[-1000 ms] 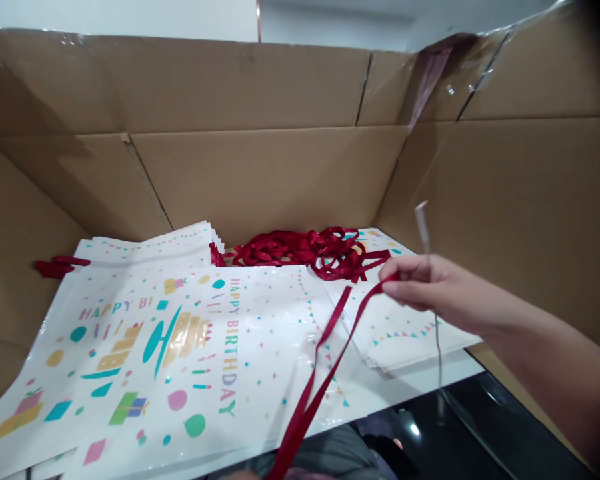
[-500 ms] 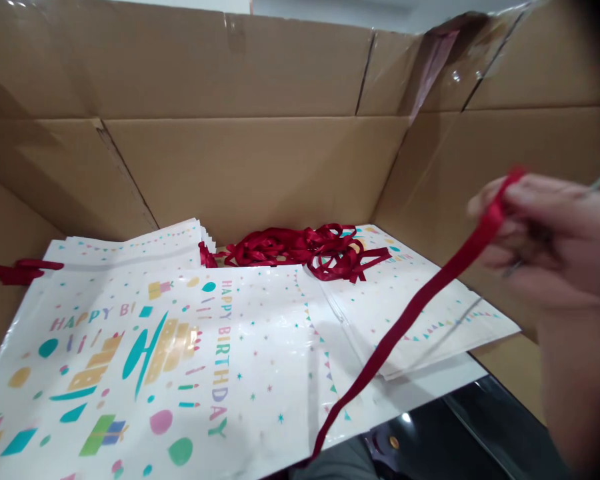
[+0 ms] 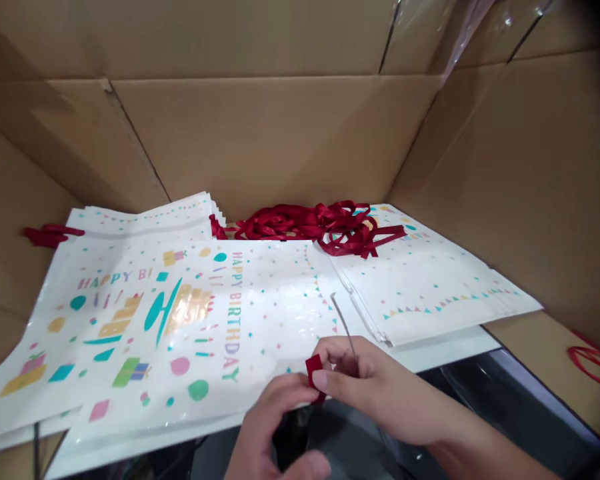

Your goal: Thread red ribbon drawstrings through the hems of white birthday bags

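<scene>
My right hand (image 3: 363, 383) is closed, its thumb and fingers pinching a dark red ribbon (image 3: 313, 364) low in the middle. A thin metal rod (image 3: 341, 313) with a slightly bent tip sticks up between its fingers. From below, my left hand (image 3: 273, 423) meets the same ribbon with its curled fingers, while its thumb stays apart lower down. The ribbon's lower part is mostly hidden by the hands. Just beyond them lie white "Happy Birthday" printed sheets or flat bags (image 3: 275, 307); which they are, I cannot tell.
A tangled heap of red ribbons (image 3: 290, 222) lies behind the sheets. Another printed stack (image 3: 430, 287) is on the right, and a red ribbon bundle (image 3: 53, 234) at the left. Cardboard walls (image 3: 270, 140) enclose the back and sides. A red loop (image 3: 593, 363) lies far right.
My right hand has come down and left from the right side, bringing the ribbon and rod to the lower middle. My left hand has entered view. The camera has tilted down.
</scene>
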Demonstrator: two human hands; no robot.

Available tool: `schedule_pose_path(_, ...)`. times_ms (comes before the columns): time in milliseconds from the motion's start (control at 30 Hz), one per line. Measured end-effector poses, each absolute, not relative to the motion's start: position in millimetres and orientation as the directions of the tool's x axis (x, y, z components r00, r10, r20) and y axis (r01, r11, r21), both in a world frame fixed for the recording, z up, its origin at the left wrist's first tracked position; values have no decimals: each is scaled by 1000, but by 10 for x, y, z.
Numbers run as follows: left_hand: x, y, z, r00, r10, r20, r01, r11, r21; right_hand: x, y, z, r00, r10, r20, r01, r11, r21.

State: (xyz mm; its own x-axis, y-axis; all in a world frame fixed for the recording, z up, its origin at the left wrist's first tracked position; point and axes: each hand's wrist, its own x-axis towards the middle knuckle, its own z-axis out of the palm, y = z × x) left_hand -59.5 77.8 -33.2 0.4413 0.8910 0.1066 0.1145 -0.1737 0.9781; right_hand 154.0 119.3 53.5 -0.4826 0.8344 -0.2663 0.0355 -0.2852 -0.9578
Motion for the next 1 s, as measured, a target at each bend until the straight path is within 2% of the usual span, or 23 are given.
schedule_pose_path(67, -487, 748, -200, 390, 909, 145, -50, -136, 989, 1482, 1039, 484, -473, 855, -212, -44, -264, -964)
schedule_pose_path(133, -380, 649, -138, 263, 954, 145, -140, -111, 984, 1445, 863, 431, -465, 866, -186, -133, -276, -952)
schedule_pose_path(200, -293, 486, -147, 176, 978, 112, -169, -82, 982, 1419, 664, 357, -449, 874, -185, -217, -308, -926)
schedule_pose_path(367, -197, -50, -298, 237, 968, -86, -140, 121, 983, 1401, 165, 98, -372, 914, -163, -385, -312, -868)
schedule_pose_path(467, -224, -344, -425, 88, 989, -119, -171, 132, 976, 1481, -87, -74, -250, 957, -149, -404, -243, -882)
schedule_pose_path(567, -290, -583, -585, -55, 989, -135, -201, 122, 972, 1646, -335, -270, -182, 977, -113, -246, -156, -957)
schedule_pose_path(667, -333, -759, -730, -137, 977, -166, -260, 126, 957, 1858, -599, -487, -213, 972, -99, 118, -75, -990)
schedule_pose_path(733, -339, -833, -790, -176, 968, -176, -300, 118, 947, 2022, -762, -619, -270, 943, -192, 318, -101, -943)
schedule_pose_path(800, -343, -866, -812, -208, 963, -174, -323, 100, 941, 2205, -880, -715, -301, 908, -290, 346, -179, -921)
schedule_pose_path(867, -357, -859, -803, -236, 959, -159, -324, 77, 943, 2388, -930, -756, -198, 947, -252, 167, -221, -961)
schedule_pose_path(900, -368, -846, -792, -249, 957, -150, -317, 66, 946, 2465, -929, -755, -71, 980, -184, 22, -183, -983)
schedule_pose_path(933, -379, -828, -778, -267, 954, -139, -308, 53, 950, 2523, -913, -741, 101, 989, -105, -125, -92, -988)
schedule_pose_path(1000, -392, -792, -748, -298, 946, -124, -295, 32, 955, 2563, -852, -693, 426, 905, -6, -334, 151, -930)
